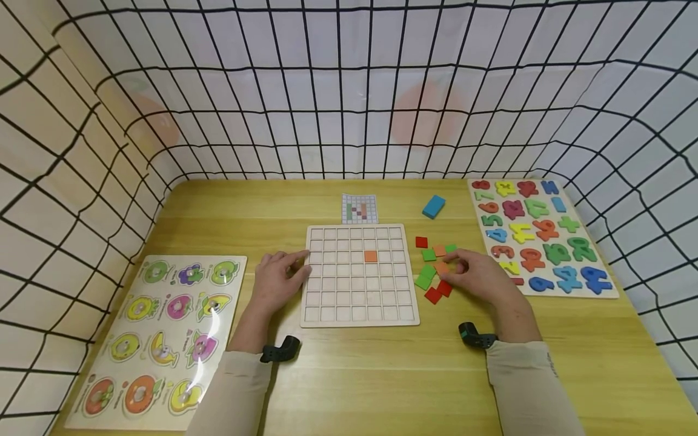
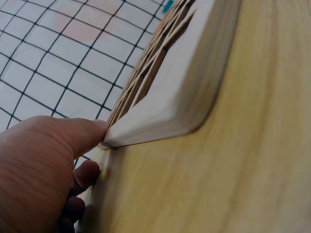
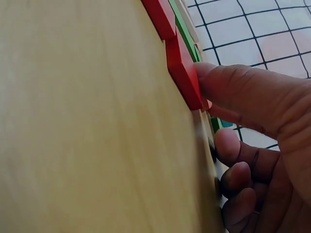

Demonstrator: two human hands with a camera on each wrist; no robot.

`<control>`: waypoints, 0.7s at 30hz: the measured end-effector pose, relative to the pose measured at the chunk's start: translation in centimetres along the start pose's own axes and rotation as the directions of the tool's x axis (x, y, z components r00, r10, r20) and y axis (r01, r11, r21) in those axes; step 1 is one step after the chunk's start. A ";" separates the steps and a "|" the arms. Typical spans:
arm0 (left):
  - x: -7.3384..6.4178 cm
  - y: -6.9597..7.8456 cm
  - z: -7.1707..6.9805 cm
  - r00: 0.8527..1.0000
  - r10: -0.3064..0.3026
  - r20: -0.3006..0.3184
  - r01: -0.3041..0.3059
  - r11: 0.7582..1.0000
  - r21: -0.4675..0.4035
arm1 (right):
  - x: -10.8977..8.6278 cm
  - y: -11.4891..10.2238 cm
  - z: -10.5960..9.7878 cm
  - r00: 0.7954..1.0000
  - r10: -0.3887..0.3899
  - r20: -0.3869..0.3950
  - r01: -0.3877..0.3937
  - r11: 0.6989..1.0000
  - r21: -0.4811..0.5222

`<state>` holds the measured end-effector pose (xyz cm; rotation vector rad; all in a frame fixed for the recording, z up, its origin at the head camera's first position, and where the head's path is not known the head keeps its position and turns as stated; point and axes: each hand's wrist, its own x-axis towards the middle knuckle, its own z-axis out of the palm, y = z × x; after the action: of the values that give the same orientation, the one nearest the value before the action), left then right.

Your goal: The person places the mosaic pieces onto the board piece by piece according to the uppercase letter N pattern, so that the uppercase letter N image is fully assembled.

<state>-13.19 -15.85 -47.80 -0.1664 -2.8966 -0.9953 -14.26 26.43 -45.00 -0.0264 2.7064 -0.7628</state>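
A wooden grid board (image 1: 319, 315) lies in the middle of the table, with one orange tile (image 1: 371, 257) in a cell at its upper right. My left hand (image 1: 275, 278) rests at the board's left edge, thumb and index fingertip against it; in the left wrist view the left thumb (image 2: 87, 133) touches the rim. My right hand (image 1: 480, 275) is over the loose tiles right of the board, thumb and index finger around a loose orange tile (image 1: 440, 267). Close by lie green tiles (image 1: 423, 281) and red tiles (image 1: 433, 295). In the right wrist view a red tile (image 3: 183, 73) partly hides the pinch.
Behind the board is a small printed pattern card (image 1: 359, 209), with a blue block (image 1: 434, 206) to its right. A fruit puzzle board (image 1: 128, 339) lies at left, a number puzzle board (image 1: 594, 257) at right. Black wire mesh (image 1: 371, 109) surrounds the table's back and sides.
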 end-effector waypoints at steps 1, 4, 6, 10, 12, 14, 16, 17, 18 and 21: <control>0.0 0.0 0.0 1.000 0.000 -0.001 0.000 1.000 0.001 | 0.0 0.0 0.0 1.000 0.005 -0.001 -0.005 1.000 -0.001; 0.0 0.0 0.0 1.000 -0.001 -0.001 0.001 1.000 0.000 | 0.0 0.0 -0.1 1.000 0.010 -0.001 -0.010 1.000 0.000; 0.0 0.0 0.0 1.000 -0.002 0.000 0.002 1.000 0.000 | -0.1 0.0 -0.1 1.000 0.006 0.000 -0.006 1.000 0.002; 0.0 0.0 0.0 1.000 -0.006 0.004 0.006 1.000 -0.001 | -0.2 0.2 -0.2 1.000 -0.018 0.003 0.018 1.000 0.011; 0.0 0.0 0.0 1.000 -0.009 0.006 0.009 1.000 0.002 | -0.2 0.3 -0.2 1.000 -0.027 0.006 0.027 0.999 0.018; 0.0 0.1 0.0 1.000 -0.010 0.008 0.010 1.000 0.002 | -0.2 0.5 -0.2 1.000 -0.029 0.011 0.029 0.999 0.028; 0.0 0.1 0.0 1.000 -0.012 0.008 0.012 1.000 0.001 | -0.1 0.6 -0.2 0.999 -0.029 0.018 0.029 0.999 0.036; 0.0 0.1 0.0 1.000 -0.012 0.009 0.012 1.000 0.000 | -0.1 0.7 -0.2 0.999 -0.030 0.022 0.029 0.999 0.040; 0.0 0.1 0.0 1.000 -0.012 0.008 0.012 1.000 -0.002 | -0.1 0.8 -0.2 0.999 -0.030 0.025 0.029 0.999 0.043; 0.1 0.1 0.0 1.000 -0.015 0.009 0.015 1.000 -0.002 | 0.0 1.0 -0.2 0.999 -0.037 0.031 0.035 0.998 0.047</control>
<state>-13.25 -15.77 -47.77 -0.1495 -2.9088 -1.0031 -14.29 27.36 -45.33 -0.0761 2.6635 -0.8290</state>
